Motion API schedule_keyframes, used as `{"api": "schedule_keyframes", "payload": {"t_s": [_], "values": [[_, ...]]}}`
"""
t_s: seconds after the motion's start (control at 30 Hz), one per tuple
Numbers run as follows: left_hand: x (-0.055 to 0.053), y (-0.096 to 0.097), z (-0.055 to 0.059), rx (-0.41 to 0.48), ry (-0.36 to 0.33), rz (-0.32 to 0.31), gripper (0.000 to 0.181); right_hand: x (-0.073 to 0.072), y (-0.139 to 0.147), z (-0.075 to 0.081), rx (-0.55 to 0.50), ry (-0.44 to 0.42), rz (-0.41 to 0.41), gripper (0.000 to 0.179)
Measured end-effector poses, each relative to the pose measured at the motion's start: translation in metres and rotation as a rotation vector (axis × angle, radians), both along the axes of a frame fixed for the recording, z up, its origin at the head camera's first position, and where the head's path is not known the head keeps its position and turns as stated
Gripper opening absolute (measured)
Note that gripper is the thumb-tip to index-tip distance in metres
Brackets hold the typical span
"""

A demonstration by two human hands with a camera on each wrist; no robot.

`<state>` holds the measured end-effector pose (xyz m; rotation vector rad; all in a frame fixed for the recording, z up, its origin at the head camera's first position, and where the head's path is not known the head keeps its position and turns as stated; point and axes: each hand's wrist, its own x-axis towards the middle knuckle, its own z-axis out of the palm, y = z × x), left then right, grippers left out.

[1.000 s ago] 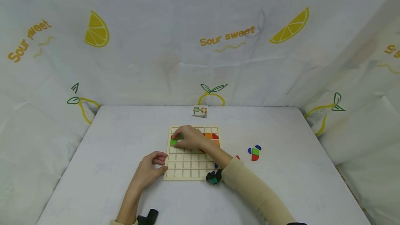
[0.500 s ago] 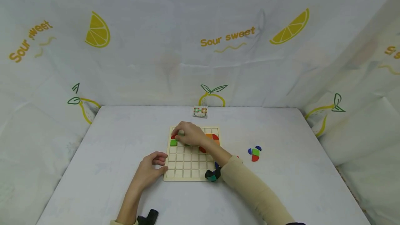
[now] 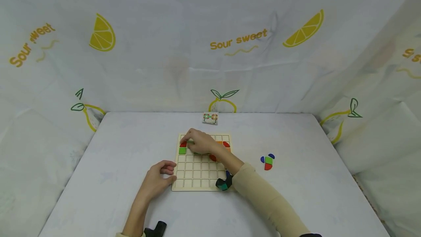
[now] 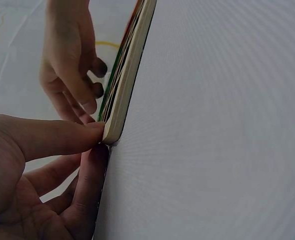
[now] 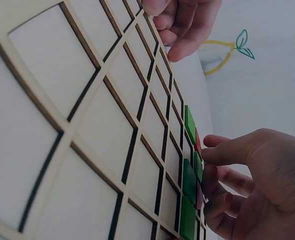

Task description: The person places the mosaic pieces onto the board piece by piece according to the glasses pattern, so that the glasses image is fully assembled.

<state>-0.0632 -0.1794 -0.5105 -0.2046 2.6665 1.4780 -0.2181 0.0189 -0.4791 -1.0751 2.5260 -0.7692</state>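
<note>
Right hand [image 3: 201, 142]: farther up, red tile [image 3: 183, 144] more exposed; cannot tell if pinching
Left hand [image 3: 157, 178]: relaxed against one board [image 3: 197, 174]
Loose pieces [image 3: 268, 160]: two blue, one green, one red

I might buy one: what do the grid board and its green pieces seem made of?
The grid board looks like matte wood, perhaps plywood: pale faces, browner inner edges. The green pieces look smooth and evenly coloured; painted wood or plastic, I can't tell.

right sleeve [image 3: 271, 198]: beige | right wrist device [image 3: 224, 184]: black, teal patch | left cuff [image 3: 121, 234]: beige | left wrist device [image 3: 156, 229]: black
</note>
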Motion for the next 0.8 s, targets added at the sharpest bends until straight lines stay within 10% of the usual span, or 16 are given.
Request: {"api": "schedule_keyframes", "payload": {"t_s": [0.8], "values": [[0.001, 0.003, 0.001, -0.026, 0.000, 0.017, 0.036, 0.026, 0.068, 0.020, -0.115, -0.025, -0.079, 0.030]]}}
